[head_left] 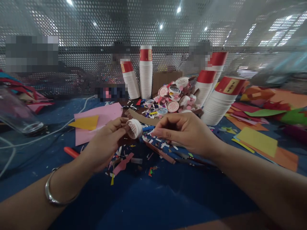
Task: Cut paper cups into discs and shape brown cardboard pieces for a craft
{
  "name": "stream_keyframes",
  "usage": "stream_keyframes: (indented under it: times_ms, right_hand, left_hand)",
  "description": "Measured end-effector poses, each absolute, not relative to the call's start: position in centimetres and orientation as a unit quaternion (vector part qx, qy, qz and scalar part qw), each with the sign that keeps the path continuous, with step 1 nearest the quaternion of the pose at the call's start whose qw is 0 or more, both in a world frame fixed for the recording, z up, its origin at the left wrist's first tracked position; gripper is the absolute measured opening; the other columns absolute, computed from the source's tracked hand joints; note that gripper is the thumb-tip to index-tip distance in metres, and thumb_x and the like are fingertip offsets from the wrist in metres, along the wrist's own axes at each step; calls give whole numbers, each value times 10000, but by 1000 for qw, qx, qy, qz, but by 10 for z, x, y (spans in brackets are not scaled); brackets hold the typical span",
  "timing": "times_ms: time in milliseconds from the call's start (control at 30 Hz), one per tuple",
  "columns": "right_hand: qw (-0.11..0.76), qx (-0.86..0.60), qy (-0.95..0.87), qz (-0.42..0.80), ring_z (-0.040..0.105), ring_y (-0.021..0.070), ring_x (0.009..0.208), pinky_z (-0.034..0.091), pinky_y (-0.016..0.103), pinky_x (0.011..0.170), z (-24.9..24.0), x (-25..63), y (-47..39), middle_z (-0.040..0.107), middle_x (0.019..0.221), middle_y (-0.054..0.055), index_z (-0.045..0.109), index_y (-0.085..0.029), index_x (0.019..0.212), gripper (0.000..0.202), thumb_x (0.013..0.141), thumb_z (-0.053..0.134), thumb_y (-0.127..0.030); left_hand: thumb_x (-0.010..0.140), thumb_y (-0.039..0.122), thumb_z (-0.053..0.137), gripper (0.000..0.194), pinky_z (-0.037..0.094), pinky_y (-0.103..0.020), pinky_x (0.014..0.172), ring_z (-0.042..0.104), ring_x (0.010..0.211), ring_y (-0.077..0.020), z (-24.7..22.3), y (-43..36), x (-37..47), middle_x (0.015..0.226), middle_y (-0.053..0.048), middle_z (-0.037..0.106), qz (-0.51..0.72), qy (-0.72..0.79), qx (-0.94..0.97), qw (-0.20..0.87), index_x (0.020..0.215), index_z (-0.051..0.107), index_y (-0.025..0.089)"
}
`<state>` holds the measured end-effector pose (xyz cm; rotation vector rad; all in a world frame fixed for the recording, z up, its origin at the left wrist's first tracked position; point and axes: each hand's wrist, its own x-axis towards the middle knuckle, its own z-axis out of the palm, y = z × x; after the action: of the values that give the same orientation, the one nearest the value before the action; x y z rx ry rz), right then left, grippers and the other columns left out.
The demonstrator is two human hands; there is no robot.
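My left hand (pixel 109 140) pinches a cut-off paper cup bottom (pixel 134 129), a short white ring with a red grid drawn on its round face. The ring is tilted toward the right. Just right of it, my right hand (pixel 184 131) has thumb and forefinger pressed together. Whatever lies between those fingertips is too small to make out. Behind my hands is a pile of similar cup bottoms (pixel 172 106) with red or blue drawings and pink paper pieces. Between and below the hands, paper scraps (pixel 123 163) lie on the blue table (pixel 153 201). A blue stick-like thing (pixel 148 128) shows between the hands.
Stacked paper cups (pixel 145 76) stand at the back, with another stack (pixel 222 99) at right. Pink paper (pixel 82 137) lies left, beside a glass jar (pixel 24 115) and a white cable (pixel 57 131). Coloured sheets (pixel 257 140) spread on the right. Dark scissors (pixel 192 161) lie below my right hand.
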<state>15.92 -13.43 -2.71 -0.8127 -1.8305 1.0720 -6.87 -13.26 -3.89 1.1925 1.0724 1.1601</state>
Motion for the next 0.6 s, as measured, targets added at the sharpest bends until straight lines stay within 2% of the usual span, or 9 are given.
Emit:
stream_keyframes:
  times_ms: [233,433,600]
  right_hand:
    - [435,-339,-695,461,478,81,561,338,227,501,-32,158,-133,595,644,-39,690,-158,790,306,824,823,-431]
    - [426,-341,-679,491,501,83,581,379,222,529,-30,158,-134,575,666,-38,653,-149,784,356,822,821,-461]
    - [413,-332,-672,517,502,85,582,383,227,547,-30,157,-133,566,657,-45,627,-153,753,368,805,834,-452]
  left_hand:
    - [915,328,698,218,567,-274,814,679,928,-201,-48,-137,-72,1052,-70,726,431,442,595,515,1106,734,231]
    - [916,381,701,238,561,-261,691,679,883,-204,-44,-143,-72,1026,-68,721,403,467,596,514,1111,700,244]
    - [913,350,696,233,564,-251,691,673,872,-196,-43,-144,-69,992,-58,717,408,464,593,517,1113,693,231]
